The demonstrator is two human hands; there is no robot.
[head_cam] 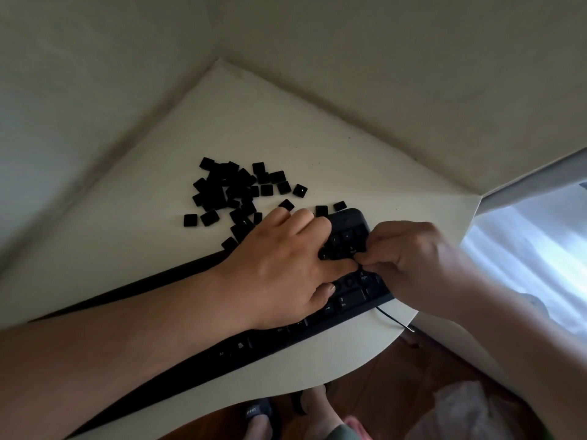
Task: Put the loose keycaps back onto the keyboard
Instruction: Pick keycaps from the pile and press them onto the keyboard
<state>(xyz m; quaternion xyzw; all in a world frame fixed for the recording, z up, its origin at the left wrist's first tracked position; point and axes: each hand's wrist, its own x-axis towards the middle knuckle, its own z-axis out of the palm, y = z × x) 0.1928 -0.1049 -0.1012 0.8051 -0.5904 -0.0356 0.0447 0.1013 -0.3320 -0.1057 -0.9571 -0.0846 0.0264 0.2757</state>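
A black keyboard (317,322) lies slantwise across the white table, its number pad at the far right end. My left hand (282,265) lies over the number pad, index finger stretched out onto the keys. My right hand (409,258) meets it from the right, thumb and fingertips pinched together at a small dark keycap (360,257) over the pad; the cap is mostly hidden. A heap of several loose black keycaps (235,188) lies on the table behind the keyboard. My left forearm covers much of the keyboard.
The white table (247,122) fits into a wall corner and has a curved front edge. A thin black cable (394,319) runs off the keyboard's right end. A window sits at the right. Below the table are a wooden floor, feet in sandals and a plastic bag (460,411).
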